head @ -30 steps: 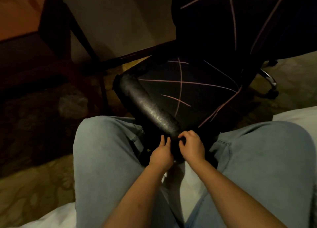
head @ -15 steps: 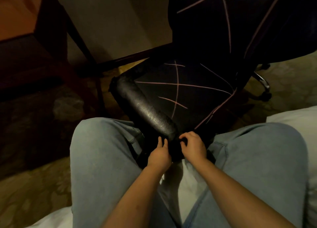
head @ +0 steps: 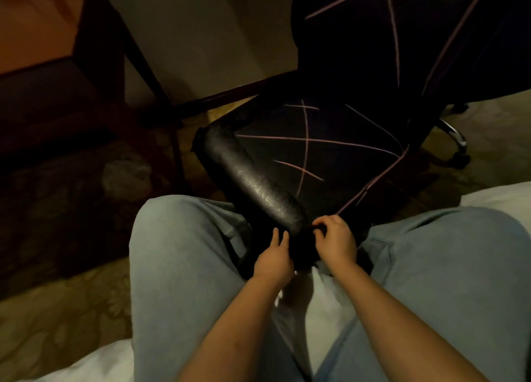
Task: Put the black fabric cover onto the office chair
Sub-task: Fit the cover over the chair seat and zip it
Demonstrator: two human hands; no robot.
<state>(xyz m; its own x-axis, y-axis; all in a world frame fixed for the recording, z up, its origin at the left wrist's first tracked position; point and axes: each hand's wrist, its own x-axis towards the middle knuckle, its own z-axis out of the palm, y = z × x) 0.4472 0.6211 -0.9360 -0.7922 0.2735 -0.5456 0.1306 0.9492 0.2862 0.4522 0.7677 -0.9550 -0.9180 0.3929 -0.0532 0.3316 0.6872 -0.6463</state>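
Pinching pink-lined black fabric cover (head: 344, 163)

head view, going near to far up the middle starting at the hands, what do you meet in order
left hand and right hand side by side → bare leather seat edge → black fabric cover on the seat → covered backrest

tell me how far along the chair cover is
Done: the black fabric cover lies over the office chair back and most of its seat. In hand: the right hand pinches the cover's edge at the near corner, and the left hand rests straight-fingered beside it. Left: the shiny seat edge is bare.
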